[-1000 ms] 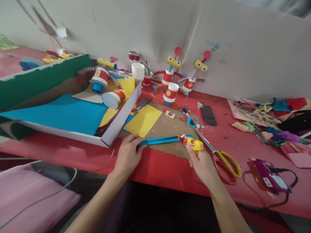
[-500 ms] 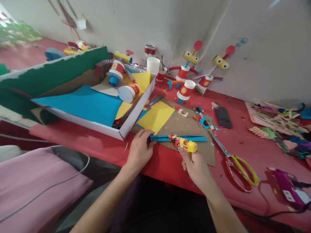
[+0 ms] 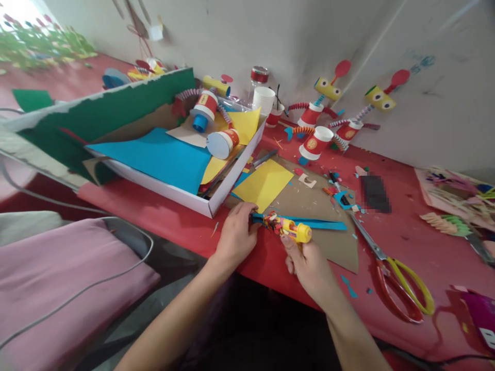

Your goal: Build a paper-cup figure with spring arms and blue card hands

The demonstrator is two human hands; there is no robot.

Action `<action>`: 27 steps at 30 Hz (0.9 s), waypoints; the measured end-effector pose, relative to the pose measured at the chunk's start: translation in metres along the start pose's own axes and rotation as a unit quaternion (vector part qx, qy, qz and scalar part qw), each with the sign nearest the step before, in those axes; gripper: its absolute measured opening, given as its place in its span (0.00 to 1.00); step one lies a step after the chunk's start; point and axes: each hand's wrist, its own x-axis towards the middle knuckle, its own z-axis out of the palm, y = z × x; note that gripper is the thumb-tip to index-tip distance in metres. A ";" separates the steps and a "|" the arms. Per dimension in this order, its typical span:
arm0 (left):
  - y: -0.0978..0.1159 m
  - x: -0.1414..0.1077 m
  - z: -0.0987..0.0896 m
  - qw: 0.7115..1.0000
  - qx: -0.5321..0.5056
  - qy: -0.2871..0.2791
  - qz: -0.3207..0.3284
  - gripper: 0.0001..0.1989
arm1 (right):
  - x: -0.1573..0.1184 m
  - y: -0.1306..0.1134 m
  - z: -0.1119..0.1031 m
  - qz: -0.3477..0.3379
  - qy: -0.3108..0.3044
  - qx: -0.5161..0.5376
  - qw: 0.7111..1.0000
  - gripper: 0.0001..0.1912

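My right hand (image 3: 309, 260) is closed around the handle of a yellow glue gun (image 3: 296, 230), whose front is crusted with coloured scraps. Its nose points left, at the left end of the blue paper strips (image 3: 323, 223). My left hand (image 3: 237, 232) pinches that end between thumb and fingers at the red table's front edge. The strips stretch rightward behind the glue gun, over a brown cardboard sheet (image 3: 340, 252). Behind them lies a yellow paper sheet (image 3: 265, 184). The exact spot where the nose meets the strips is cluttered and hard to make out.
At left stands a box (image 3: 211, 206) with blue paper (image 3: 162, 162) and paper-cup figures. More cup figures (image 3: 317, 143) stand by the wall. Large scissors (image 3: 386, 263) and a dark blurred rectangle (image 3: 375, 194) lie right. A pink cushion (image 3: 69, 273) is at lower left.
The glue gun has moved left along the blue strips, its nose now close to my left fingers. The view has turned left, so the surroundings sit farther right. Both hands keep their hold.
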 end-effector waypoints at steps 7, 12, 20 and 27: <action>0.000 0.000 0.001 1.000 -0.001 -0.008 -0.011 0.15 | 0.003 0.014 -0.004 0.013 0.009 0.022 1.000 0.27; 0.000 0.002 0.000 1.000 0.008 -0.012 -0.009 0.15 | 0.000 0.026 -0.024 0.032 0.037 -0.001 0.999 0.29; 0.002 0.004 -0.004 0.999 0.028 -0.017 -0.004 0.14 | -0.004 0.059 -0.064 0.044 0.115 0.000 0.992 0.27; 0.003 0.006 -0.005 0.999 0.047 -0.019 -0.005 0.12 | -0.011 0.066 -0.091 0.039 0.163 -0.021 0.986 0.27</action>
